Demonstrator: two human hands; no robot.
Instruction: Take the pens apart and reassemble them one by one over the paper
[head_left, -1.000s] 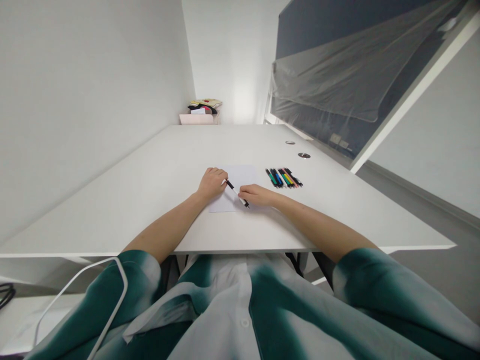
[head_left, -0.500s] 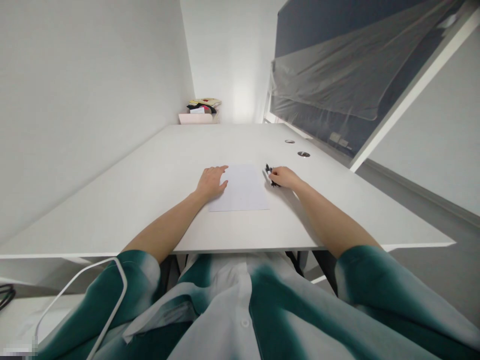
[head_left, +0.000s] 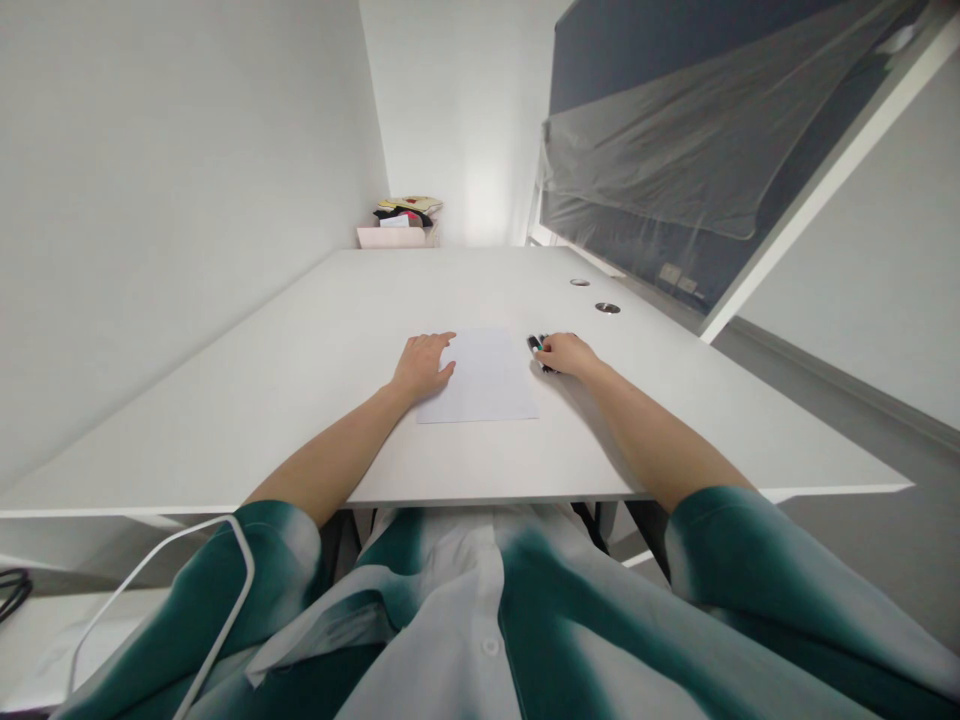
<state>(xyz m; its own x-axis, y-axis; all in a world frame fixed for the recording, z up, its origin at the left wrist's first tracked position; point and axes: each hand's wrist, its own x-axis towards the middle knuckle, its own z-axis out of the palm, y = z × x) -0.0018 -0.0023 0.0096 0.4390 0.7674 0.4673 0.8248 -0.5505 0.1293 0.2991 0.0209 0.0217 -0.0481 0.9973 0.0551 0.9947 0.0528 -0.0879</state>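
Observation:
A sheet of white paper [head_left: 487, 380] lies flat on the white table [head_left: 300, 400]. My left hand [head_left: 424, 367] rests at the left edge of the paper, thumb and fingers spread, holding nothing. To the right of the paper, my right hand [head_left: 568, 354] is closed round some dark marker pens [head_left: 535, 344]. Their dark ends stick out past its fingertips on the left, close to the tabletop. How many pens there are, and which parts touch the table, is partly hidden by the hand.
A pink box [head_left: 391, 237] with cloths and papers stands at the table's far end. Two round metal grommets [head_left: 607, 308] are set in the right side of the table. A plastic-covered dark panel [head_left: 645, 160] rises on the right; a wall borders the left.
The pens under my right hand have shifted and turned slightly, with their dark ends lying differently. My left hand and the paper have stayed in place.

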